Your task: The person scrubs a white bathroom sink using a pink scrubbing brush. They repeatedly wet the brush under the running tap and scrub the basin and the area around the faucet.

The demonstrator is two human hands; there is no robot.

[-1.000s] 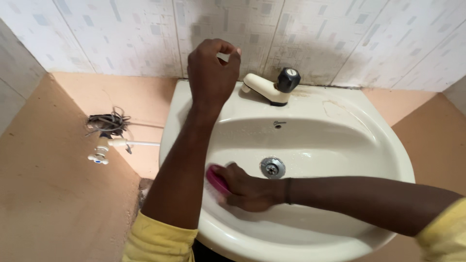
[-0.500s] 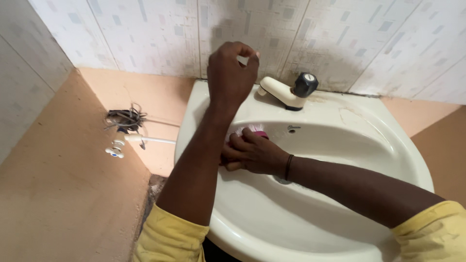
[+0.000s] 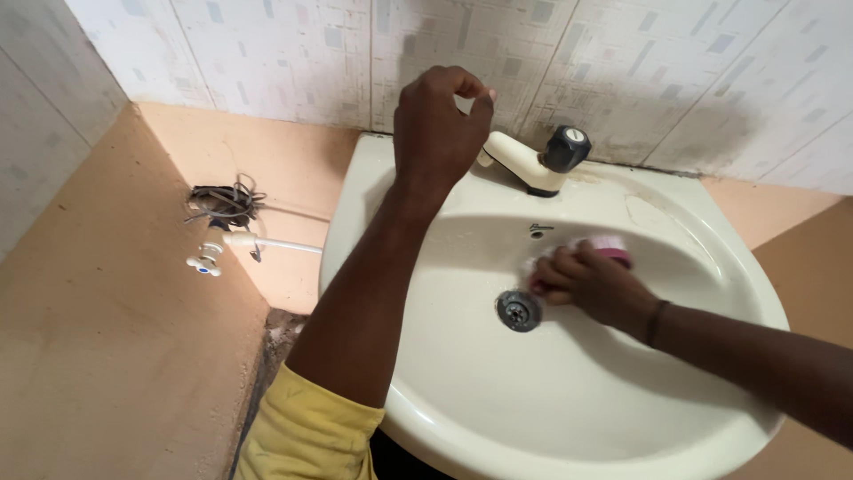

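On the far left, a small white tap valve [image 3: 206, 260] and a bunch of dark wires [image 3: 224, 201] stick out of the peach wall, just beside the cream sink [image 3: 569, 418]. The left hand [image 3: 442, 133] is up above the back rim of the sink, curled shut with finger and thumb pinched together, and I cannot tell if anything is inside it. Next comes the cream faucet [image 3: 515, 163] with its black knob, and below it the right hand [image 3: 588, 283] grips a pink brush [image 3: 609, 248] tight, pressing it on the inside of the bowl just right of the metal drain [image 3: 518, 310].
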